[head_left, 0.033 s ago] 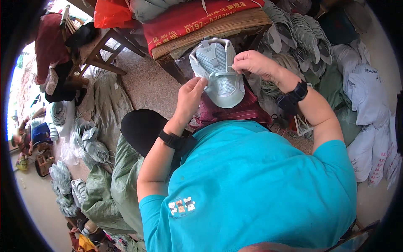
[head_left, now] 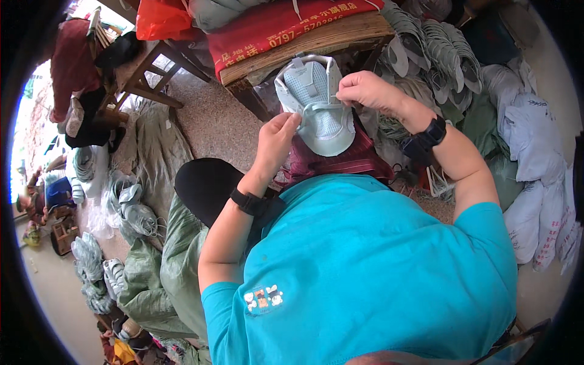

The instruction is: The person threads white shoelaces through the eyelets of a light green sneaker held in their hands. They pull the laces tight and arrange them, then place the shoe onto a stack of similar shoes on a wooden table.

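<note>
A pale mint shoe upper point(head_left: 328, 143) with a mesh tongue lies over my lap, its toe toward me. A pale shoelace point(head_left: 322, 106) runs across the throat of the upper, between my hands. On the upper's left side, my left hand point(head_left: 278, 137) is closed in a pinch at its edge, apparently on the lace end. My right hand point(head_left: 368, 92) is closed at the right side, thumb and forefinger pinching the lace near the eyelets. Its fingertips partly hide the lace.
Just beyond the upper stands a wooden bench point(head_left: 310, 45) with a red cloth. Bundles of grey-green shoe uppers point(head_left: 450, 52) are stacked at the far right, near white sacks point(head_left: 535, 146). Green woven sacks point(head_left: 146, 280) lie left. A wooden stool point(head_left: 152, 73) stands far left.
</note>
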Demonstrator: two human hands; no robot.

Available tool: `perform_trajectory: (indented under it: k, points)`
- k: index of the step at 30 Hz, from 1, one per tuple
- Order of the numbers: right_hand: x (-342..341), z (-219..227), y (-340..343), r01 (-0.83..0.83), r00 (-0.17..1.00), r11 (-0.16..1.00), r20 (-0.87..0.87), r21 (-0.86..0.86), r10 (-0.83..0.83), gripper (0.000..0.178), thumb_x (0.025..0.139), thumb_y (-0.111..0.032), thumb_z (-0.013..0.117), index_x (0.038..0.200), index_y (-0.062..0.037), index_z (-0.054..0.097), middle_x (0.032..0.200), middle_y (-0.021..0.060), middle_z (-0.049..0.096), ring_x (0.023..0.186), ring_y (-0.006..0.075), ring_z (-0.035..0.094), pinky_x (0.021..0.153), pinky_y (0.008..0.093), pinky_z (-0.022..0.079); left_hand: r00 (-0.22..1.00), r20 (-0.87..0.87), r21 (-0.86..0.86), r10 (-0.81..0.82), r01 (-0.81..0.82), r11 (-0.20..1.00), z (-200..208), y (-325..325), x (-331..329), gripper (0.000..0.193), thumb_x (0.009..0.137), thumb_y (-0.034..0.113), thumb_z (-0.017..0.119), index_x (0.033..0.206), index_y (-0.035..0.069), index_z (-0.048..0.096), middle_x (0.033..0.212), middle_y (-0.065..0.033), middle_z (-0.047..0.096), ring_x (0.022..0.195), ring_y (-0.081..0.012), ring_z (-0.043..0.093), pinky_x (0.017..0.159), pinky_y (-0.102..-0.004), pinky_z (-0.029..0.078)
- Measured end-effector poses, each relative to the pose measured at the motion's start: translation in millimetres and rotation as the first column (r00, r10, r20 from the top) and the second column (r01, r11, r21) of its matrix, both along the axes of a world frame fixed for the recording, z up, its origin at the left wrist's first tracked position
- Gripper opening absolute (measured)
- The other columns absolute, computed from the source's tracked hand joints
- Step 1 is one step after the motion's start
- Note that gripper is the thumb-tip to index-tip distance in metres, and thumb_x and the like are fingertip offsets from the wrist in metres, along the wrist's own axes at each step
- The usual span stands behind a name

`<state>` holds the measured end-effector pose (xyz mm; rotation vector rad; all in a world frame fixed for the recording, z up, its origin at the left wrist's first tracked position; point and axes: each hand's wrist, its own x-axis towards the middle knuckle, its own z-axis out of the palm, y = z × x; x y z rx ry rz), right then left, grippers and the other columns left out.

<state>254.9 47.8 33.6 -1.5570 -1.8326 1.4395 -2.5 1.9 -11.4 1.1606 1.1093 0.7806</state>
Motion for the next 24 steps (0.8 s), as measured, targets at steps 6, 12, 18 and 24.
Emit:
perform_trajectory:
  k: [6, 12, 18, 24]
  points:
    - [-27, 22, -15, -0.324, 0.862, 0.720, 0.504, 0.614, -0.042, 0.018, 0.078, -0.019, 0.055, 0.071, -0.0024, 0.057, 0.076, 0.0150, 0.061, 0.076, 0.0363, 0.061, 0.066, 0.0468, 0.049, 0.997, 0.083, -0.109, 0.010, -0.001, 0.994, 7, 3, 0, 0.024, 0.092, 0.025, 0.057, 0.084, 0.005, 0.067, 0.064, 0.0046, 0.051, 0.054, -0.0047, 0.040, 0.050, -0.0214, 0.028]
    - [-21, 26, -2, -0.434, 0.795, 0.774, 0.600, 0.461, 0.088, 0.015, 0.079, -0.017, 0.055, 0.075, -0.0040, 0.060, 0.077, 0.0147, 0.062, 0.076, 0.0351, 0.063, 0.066, 0.0466, 0.050, 0.981, 0.186, -0.244, 0.056, -0.009, 0.970, 13, 11, 8, 0.023, 0.089, 0.022, 0.057, 0.076, 0.005, 0.063, 0.063, 0.0032, 0.052, 0.053, -0.0053, 0.038, 0.048, -0.0237, 0.028]
    - [-31, 24, -1, -0.666, 0.620, 0.601, 0.776, 0.442, 0.117, 0.009, 0.076, -0.016, 0.061, 0.076, -0.0066, 0.062, 0.077, 0.0100, 0.063, 0.080, 0.0324, 0.064, 0.072, 0.0463, 0.050, 0.927, -0.373, 0.200, -0.030, 0.112, 0.973, 11, 22, 10, 0.023, 0.090, 0.022, 0.056, 0.077, 0.004, 0.063, 0.068, -0.0045, 0.061, 0.059, -0.0199, 0.056, 0.055, -0.0307, 0.042]
    - [-28, 48, 14, -0.748, 0.641, 0.337, 0.754, 0.572, 0.143, 0.020, 0.072, -0.013, 0.069, 0.089, -0.0058, 0.063, 0.100, 0.0111, 0.059, 0.092, 0.0317, 0.064, 0.078, 0.0448, 0.051, 0.713, -0.637, 0.732, 0.293, 0.440, 0.520, 68, 25, 2, 0.031, 0.077, 0.016, 0.073, 0.103, 0.007, 0.060, 0.109, -0.0124, 0.059, 0.098, -0.0339, 0.061, 0.079, -0.0426, 0.051]
